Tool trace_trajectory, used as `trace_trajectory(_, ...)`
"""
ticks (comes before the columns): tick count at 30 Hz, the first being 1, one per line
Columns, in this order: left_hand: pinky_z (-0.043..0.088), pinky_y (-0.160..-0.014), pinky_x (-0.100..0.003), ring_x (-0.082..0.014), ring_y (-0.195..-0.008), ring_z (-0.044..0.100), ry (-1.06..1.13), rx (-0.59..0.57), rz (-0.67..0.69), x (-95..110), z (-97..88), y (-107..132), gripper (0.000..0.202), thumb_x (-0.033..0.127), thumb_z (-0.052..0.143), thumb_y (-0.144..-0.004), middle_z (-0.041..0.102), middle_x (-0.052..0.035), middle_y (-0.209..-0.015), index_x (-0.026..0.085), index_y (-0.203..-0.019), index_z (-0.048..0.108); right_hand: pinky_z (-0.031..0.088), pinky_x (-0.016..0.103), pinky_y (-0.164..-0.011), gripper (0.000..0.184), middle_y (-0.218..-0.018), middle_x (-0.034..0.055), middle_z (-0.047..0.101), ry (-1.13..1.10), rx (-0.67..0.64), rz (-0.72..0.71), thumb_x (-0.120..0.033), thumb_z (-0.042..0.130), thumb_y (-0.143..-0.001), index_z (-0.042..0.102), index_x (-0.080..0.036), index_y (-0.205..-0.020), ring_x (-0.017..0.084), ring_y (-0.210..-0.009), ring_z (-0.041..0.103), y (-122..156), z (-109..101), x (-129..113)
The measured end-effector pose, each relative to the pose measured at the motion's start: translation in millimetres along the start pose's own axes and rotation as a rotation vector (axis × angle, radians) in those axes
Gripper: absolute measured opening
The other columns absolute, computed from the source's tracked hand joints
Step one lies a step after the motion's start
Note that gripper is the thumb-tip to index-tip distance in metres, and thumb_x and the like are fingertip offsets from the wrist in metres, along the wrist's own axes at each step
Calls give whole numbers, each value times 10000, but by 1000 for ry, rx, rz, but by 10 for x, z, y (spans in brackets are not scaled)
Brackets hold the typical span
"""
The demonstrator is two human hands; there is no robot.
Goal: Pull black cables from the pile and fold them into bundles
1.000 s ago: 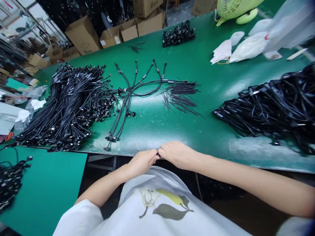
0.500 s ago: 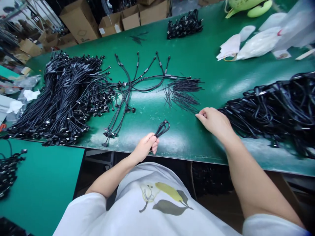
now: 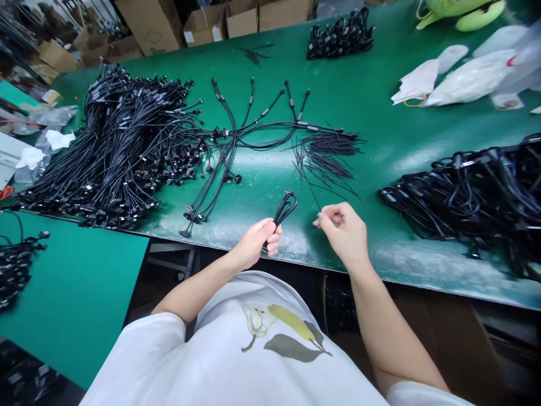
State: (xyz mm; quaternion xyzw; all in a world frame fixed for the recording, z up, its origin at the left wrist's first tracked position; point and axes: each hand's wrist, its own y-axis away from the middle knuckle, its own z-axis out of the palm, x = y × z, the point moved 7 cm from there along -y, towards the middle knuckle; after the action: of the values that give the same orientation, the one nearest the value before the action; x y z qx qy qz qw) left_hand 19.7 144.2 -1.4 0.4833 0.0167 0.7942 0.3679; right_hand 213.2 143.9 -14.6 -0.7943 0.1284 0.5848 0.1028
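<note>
My left hand [image 3: 258, 241] is closed around a folded black cable [image 3: 285, 208], whose looped end sticks up past the fingers. To its right, my right hand [image 3: 341, 225] pinches one thin black twist tie [image 3: 313, 194] between thumb and fingertips; the tie points up and left toward the pile. That pile of loose twist ties [image 3: 332, 148] lies just beyond the right hand on the green table [image 3: 270, 169]. Several single cables [image 3: 228, 152] with connectors are spread out left of the pile.
A big heap of straight black cables [image 3: 127, 146] covers the table's left side. Bundled cables [image 3: 477, 197] are heaped on the right, with another stack [image 3: 341, 36] at the back. White plastic bags [image 3: 469, 79] lie at the far right. Cardboard boxes [image 3: 207, 25] stand behind the table.
My right hand has come left from beside the right-hand heap, drawing a twist tie away from the pile. My left hand still holds the folded cable; the view has shifted slightly.
</note>
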Motion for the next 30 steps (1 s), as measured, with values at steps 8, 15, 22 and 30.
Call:
trace_trajectory(8, 369, -566, -233, -74, -550, 428, -454, -60, 120, 30, -31, 139, 480, 630, 519, -861, 428, 59, -613, 150, -879, 538, 510, 350, -798, 458, -894, 58, 648, -358, -398, 116, -582, 584, -847, 602, -200, -1098, 187, -838, 626, 103, 366, -486)
trace_trajectory(15, 392, -582, -239, -82, -587, 468, -229, -371, -60, -2, 44, 350, 502, 597, 586, -846, 423, 43, -682, 121, -1003, 553, 482, 281, -599, 478, -711, -14, 494, -796, -573, 364, -550, 802, -645, 609, -208, -917, 127, -646, 499, 358, 633, -782)
trace_trajectory(22, 399, -558, -230, -72, -585, 450, -127, -496, -176, -73, 74, 514, 475, 528, 647, -836, 417, 35, -726, 127, -1078, 569, 495, 312, -590, 361, -725, -3, 497, -904, -723, 468, -434, 833, -663, 588, -211, -806, 136, -643, 509, 560, 643, -930)
trace_trajectory(30, 293, -474, -199, -55, -507, 349, 81, -352, -272, -109, 137, 485, 548, 620, 633, -798, 363, 49, -629, 85, -915, 640, 491, 364, -596, 184, -725, 26, 469, -809, -656, 377, -378, 647, -785, 620, -196, -772, 176, -676, 494, 450, 606, -916)
